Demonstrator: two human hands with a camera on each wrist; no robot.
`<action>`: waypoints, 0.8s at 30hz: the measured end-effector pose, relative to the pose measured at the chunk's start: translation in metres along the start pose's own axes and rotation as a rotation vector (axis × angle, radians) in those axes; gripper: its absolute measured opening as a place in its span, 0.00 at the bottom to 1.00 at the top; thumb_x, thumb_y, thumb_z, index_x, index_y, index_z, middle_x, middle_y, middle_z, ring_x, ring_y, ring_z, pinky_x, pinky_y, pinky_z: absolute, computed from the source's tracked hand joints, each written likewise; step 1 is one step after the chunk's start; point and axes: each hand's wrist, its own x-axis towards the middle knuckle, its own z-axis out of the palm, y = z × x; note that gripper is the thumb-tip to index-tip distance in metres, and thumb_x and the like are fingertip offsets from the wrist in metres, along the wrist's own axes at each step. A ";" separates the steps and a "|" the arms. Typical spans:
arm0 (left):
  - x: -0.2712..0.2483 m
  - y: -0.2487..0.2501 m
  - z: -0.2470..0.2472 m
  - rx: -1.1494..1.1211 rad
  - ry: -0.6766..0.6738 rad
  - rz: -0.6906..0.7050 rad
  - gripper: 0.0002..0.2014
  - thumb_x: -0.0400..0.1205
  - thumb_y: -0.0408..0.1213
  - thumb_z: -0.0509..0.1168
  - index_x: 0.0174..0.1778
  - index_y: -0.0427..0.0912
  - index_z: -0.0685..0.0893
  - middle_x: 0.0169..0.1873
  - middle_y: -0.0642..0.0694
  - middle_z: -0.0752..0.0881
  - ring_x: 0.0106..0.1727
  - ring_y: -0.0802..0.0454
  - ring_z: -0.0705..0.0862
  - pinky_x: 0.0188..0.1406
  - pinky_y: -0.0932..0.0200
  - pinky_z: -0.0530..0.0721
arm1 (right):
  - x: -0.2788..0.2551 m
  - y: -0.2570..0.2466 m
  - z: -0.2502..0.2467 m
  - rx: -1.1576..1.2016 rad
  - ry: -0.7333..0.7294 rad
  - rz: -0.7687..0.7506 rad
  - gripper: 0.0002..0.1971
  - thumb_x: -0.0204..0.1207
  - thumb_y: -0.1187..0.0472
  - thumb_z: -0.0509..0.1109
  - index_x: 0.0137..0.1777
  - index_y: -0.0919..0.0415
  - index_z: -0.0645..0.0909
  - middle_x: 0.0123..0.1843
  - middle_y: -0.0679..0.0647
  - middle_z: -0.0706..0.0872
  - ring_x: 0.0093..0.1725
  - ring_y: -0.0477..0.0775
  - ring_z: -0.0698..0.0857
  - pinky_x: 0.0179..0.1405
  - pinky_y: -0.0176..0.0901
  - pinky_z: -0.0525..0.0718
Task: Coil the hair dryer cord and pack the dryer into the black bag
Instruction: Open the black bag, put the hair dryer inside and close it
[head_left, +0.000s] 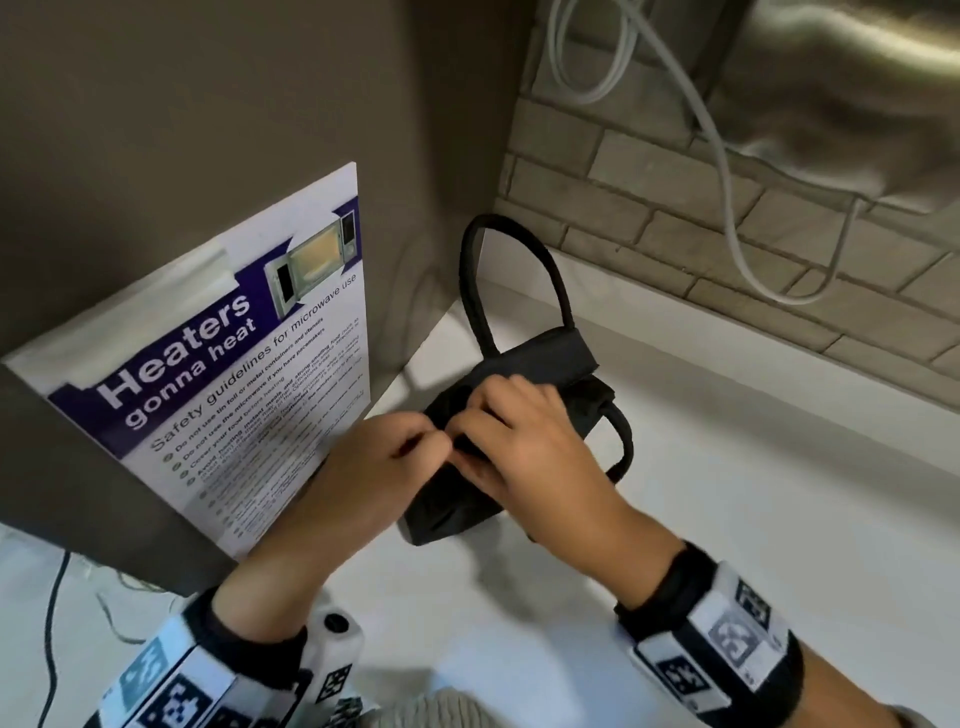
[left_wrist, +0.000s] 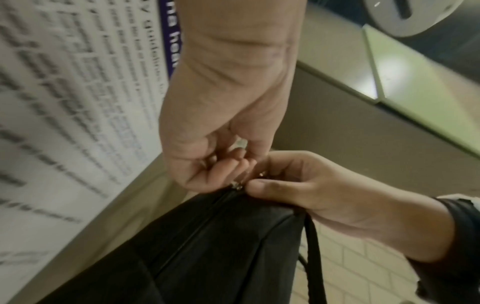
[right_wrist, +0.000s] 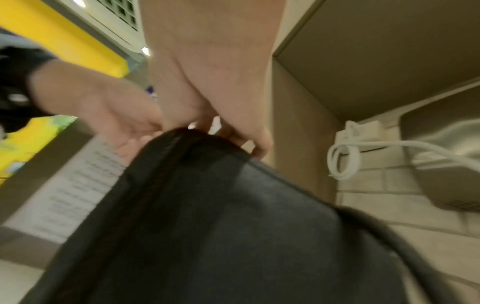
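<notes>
The soft black fabric bag (head_left: 488, 441) with loop handles lies on the white worktop (head_left: 727, 519). Only the left wrist view shows the metal zip pull (left_wrist: 237, 186), pinched in the left hand (head_left: 379, 457). The right hand (head_left: 524, 436) has its grip clamped on the bag's end, fingers curled. The purple-and-white poster (head_left: 234, 374) reads "Heaters gonna heat".

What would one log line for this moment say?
left hand: pinches zip pull | right hand: grips black bag end | bag: on counter | dryer: not visible
</notes>
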 end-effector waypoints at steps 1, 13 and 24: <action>-0.004 0.004 0.002 0.042 0.015 0.063 0.11 0.69 0.45 0.57 0.26 0.42 0.66 0.18 0.53 0.68 0.23 0.57 0.66 0.22 0.64 0.64 | -0.002 -0.005 0.002 0.002 0.067 -0.003 0.07 0.75 0.57 0.69 0.44 0.61 0.83 0.42 0.55 0.80 0.41 0.57 0.77 0.40 0.52 0.76; -0.009 -0.026 0.005 0.185 0.051 0.312 0.12 0.65 0.50 0.68 0.44 0.58 0.78 0.38 0.61 0.83 0.45 0.68 0.82 0.39 0.82 0.73 | -0.024 -0.023 0.025 0.310 0.337 0.110 0.03 0.76 0.69 0.70 0.41 0.65 0.83 0.49 0.53 0.85 0.48 0.52 0.82 0.53 0.47 0.78; -0.011 -0.018 0.020 0.334 0.091 0.363 0.06 0.70 0.45 0.63 0.40 0.52 0.76 0.32 0.59 0.75 0.39 0.57 0.76 0.33 0.64 0.74 | -0.025 -0.002 0.007 0.089 0.329 0.127 0.06 0.76 0.65 0.71 0.41 0.67 0.82 0.69 0.56 0.69 0.61 0.51 0.80 0.62 0.48 0.72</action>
